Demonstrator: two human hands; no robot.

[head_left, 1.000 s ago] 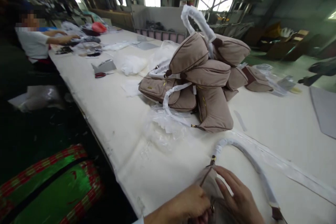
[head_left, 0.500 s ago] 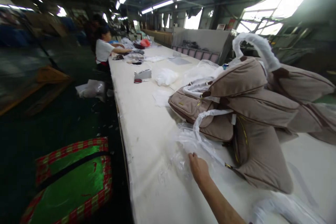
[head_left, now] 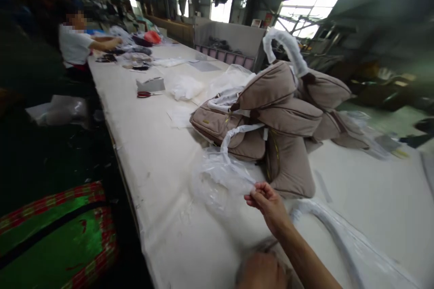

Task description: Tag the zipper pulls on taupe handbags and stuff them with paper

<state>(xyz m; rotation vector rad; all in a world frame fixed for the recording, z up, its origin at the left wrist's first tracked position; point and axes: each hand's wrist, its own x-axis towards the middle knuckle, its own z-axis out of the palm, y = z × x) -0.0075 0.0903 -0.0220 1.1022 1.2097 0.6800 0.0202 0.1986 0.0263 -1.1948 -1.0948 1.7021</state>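
My right hand reaches in from the lower right with its fingertips pinched on the edge of a clear plastic bag, which lies crumpled on the white table. My left hand is at the bottom edge, smeared by motion, beside what looks like a taupe bag mostly out of view; its fingers cannot be made out. Just beyond my right hand is a pile of taupe fabric bags, their handles wrapped in white padding. A white-wrapped handle hangs down over the plastic.
Red-handled scissors lie by a grey box-like holder farther along the table. Crumpled white wrapping is near them. A co-worker in a white shirt works at the far left. A green and red checked sack is on the floor.
The view has swung right. My right hand has lifted and turned, now pinching the plastic's edge. My left hand has come in at the bottom.
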